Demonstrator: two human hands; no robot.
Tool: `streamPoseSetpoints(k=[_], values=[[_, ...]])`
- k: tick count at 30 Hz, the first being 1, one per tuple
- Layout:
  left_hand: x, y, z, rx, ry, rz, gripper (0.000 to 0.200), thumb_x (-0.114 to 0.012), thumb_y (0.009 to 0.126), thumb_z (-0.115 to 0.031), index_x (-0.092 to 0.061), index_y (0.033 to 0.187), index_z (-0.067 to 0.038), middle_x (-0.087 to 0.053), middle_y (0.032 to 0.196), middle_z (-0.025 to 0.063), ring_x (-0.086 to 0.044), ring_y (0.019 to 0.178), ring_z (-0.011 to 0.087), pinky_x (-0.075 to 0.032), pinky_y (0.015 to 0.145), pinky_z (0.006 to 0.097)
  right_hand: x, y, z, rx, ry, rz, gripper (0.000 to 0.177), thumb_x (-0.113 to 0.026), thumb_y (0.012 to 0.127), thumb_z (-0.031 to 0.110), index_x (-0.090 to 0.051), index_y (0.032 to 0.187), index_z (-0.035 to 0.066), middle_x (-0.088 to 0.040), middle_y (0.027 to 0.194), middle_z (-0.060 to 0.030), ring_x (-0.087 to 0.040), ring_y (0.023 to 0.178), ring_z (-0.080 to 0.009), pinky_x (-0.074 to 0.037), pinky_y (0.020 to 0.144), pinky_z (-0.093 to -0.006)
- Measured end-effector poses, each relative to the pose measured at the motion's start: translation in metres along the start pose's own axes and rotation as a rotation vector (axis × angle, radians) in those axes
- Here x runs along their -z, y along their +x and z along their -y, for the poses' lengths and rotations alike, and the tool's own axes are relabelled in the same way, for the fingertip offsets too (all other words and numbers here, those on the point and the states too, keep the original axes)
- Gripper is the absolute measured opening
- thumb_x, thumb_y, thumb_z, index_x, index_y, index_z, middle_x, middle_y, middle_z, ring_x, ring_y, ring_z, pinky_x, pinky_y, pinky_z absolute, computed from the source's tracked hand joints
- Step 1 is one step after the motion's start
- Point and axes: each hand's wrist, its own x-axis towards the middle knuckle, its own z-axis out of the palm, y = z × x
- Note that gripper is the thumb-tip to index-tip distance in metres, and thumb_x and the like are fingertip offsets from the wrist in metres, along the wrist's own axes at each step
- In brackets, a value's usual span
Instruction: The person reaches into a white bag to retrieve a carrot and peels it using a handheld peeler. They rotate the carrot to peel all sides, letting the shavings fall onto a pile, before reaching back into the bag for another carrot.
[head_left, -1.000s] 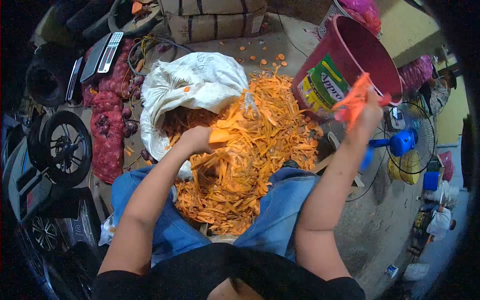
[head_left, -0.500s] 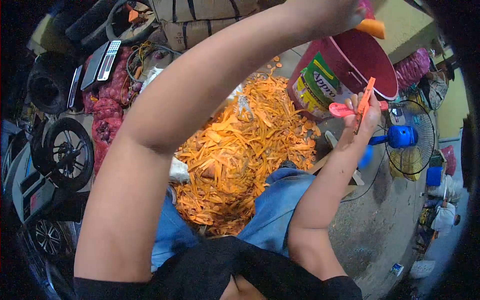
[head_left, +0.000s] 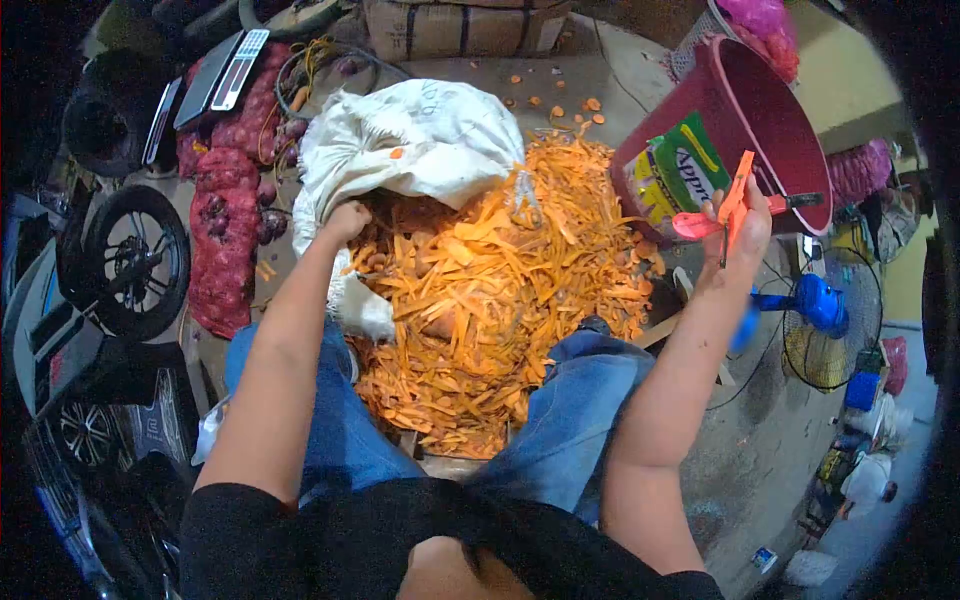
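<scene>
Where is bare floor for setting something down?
Barest: the floor between your right arm and blue fan. Crowded: ahead, with orange peelings and white sack; and left, with red mesh sack beside wheel.

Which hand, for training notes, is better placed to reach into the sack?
Likely left: the left hand is at the mouth of the white sack; the right hand grips a red tool.
</scene>
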Motion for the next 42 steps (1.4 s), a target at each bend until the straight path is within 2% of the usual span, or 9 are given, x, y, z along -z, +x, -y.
streamPoseSetpoints(k=[1,2,5,7,9,14,23,30,42], values=[[-0.004,0.004,0.013,0.166,0.119,0.285,0.027,-0.051,0.066,-0.020,-0.055,0.083,0.001,-0.056,0.084,0.0137,-0.054,0.074,0.0208,-0.042,0.065,0.0271,-0.015,-0.005,-0.001,-0.008,-0.007,0.005,0.019,-0.046,0.078,0.026,-0.051,0.080,0.007,-0.049,0.065,-0.0003,-0.048,0.054,-0.0102,-0.039,0.044,-0.0222],[-0.013,0.012,0.026,0.173,0.113,0.289,0.027,-0.051,0.066,-0.020,-0.055,0.083,0.001,-0.056,0.084,0.0137,-0.054,0.074,0.0208,-0.042,0.065,0.0271,-0.032,-0.010,-0.002,-0.014,-0.035,-0.090,0.017,-0.045,0.079,0.024,-0.050,0.078,0.008,-0.046,0.061,0.0000,-0.045,0.049,-0.0098,-0.037,0.042,-0.0225],[-0.030,0.027,0.039,-0.169,0.246,0.355,0.030,-0.050,0.065,-0.023,-0.055,0.080,0.002,-0.056,0.083,0.0160,-0.055,0.070,0.0209,-0.043,0.060,0.0295,-0.056,-0.014,-0.012,-0.005,-0.061,-0.160,0.015,-0.044,0.079,0.023,-0.049,0.078,0.008,-0.045,0.057,0.0006,-0.044,0.047,-0.0091,-0.036,0.041,-0.0220],[-0.029,0.018,0.004,-0.211,0.143,0.068,0.033,-0.046,0.067,-0.026,-0.052,0.085,0.001,-0.055,0.079,0.0181,-0.055,0.069,0.0290,-0.043,0.063,0.0347,-0.064,-0.008,-0.020,0.011,-0.065,-0.132,0.015,-0.045,0.079,0.023,-0.050,0.079,0.008,-0.046,0.059,0.0009,-0.045,0.049,-0.0086,-0.037,0.043,-0.0212],[-0.107,0.132,0.092,-0.271,0.353,-0.042,0.032,-0.046,0.071,-0.027,-0.052,0.087,0.000,-0.056,0.081,0.0141,-0.056,0.070,0.0239,-0.045,0.064,0.0326,-0.065,-0.002,-0.031,-0.039,-0.071,-0.102,0.015,-0.045,0.079,0.021,-0.050,0.082,0.007,-0.047,0.060,0.0011,-0.046,0.051,-0.0083,-0.038,0.045,-0.0207],[-0.056,0.112,-0.012,0.248,-0.800,0.099,0.028,-0.046,0.072,-0.023,-0.052,0.089,-0.001,-0.056,0.084,0.0136,-0.056,0.072,0.0215,-0.045,0.065,0.0311,-0.073,0.008,-0.051,-0.047,-0.127,-0.072,0.018,-0.044,0.079,0.019,-0.050,0.089,0.004,-0.050,0.070,-0.0006,-0.049,0.060,-0.0108,-0.041,0.053,-0.0227],[0.012,0.137,-0.111,0.004,-1.514,0.303,0.021,-0.045,0.077,-0.019,-0.053,0.090,-0.005,-0.057,0.085,0.0094,-0.056,0.072,0.0169,-0.046,0.066,0.0287,-0.061,0.025,-0.067,-0.078,-0.198,0.034,0.021,-0.043,0.080,0.018,-0.049,0.092,0.002,-0.053,0.081,-0.0042,-0.052,0.072,-0.0134,-0.042,0.063,-0.0255],[0.052,0.115,-0.169,-0.566,-0.824,0.234,0.024,-0.046,0.076,-0.027,-0.052,0.087,-0.006,-0.056,0.074,0.0064,-0.054,0.067,0.0161,-0.046,0.059,0.0309,-0.062,0.023,-0.066,-0.029,-0.275,-0.051,0.021,-0.047,0.078,0.020,-0.050,0.088,0.002,-0.053,0.078,-0.0033,-0.051,0.067,-0.0136,-0.041,0.058,-0.0258],[0.060,0.119,-0.140,-0.525,-0.533,0.074,0.025,-0.046,0.077,-0.028,-0.052,0.087,-0.006,-0.056,0.073,0.0065,-0.054,0.065,0.0166,-0.045,0.058,0.0311,-0.070,0.027,-0.078,-0.102,-0.259,-0.010,0.024,-0.040,0.081,0.019,-0.048,0.096,0.002,-0.054,0.082,-0.0041,-0.052,0.074,-0.0138,-0.043,0.066,-0.0256]])
